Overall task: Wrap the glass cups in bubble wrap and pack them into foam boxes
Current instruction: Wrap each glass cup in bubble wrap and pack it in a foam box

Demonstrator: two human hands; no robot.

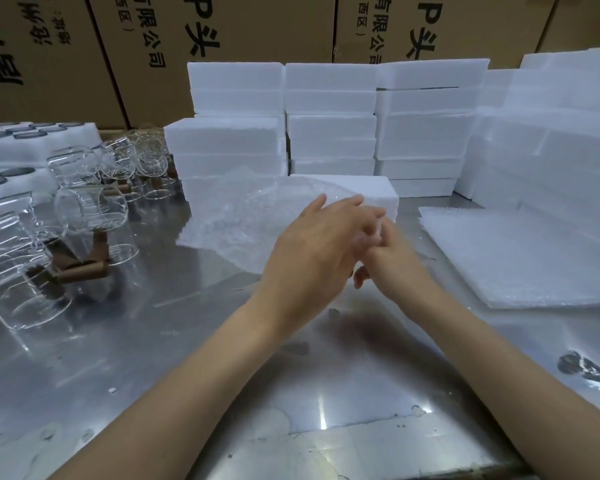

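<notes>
- Both forearms are bare up to the frame's lower edge, no sleeves showing.
- The left hand (312, 251) and right hand (392, 254) wear no gloves, rings or watch.

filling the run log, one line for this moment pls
stage: before wrapping | left hand: open, over right hand | cup in hand: none | glass cups: unwrapped, table left | bubble wrap: spread behind hands

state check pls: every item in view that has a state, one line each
left hand: fingers straight, over the right hand, holding nothing visible
right hand: partly hidden under the left; grip unclear
bubble wrap sheet: spread loose on the table, no cup on it
glass cups: unwrapped, several lying on their sides
foam boxes: stacked, closed
flat sheet stack: lying flat, untouched
</notes>
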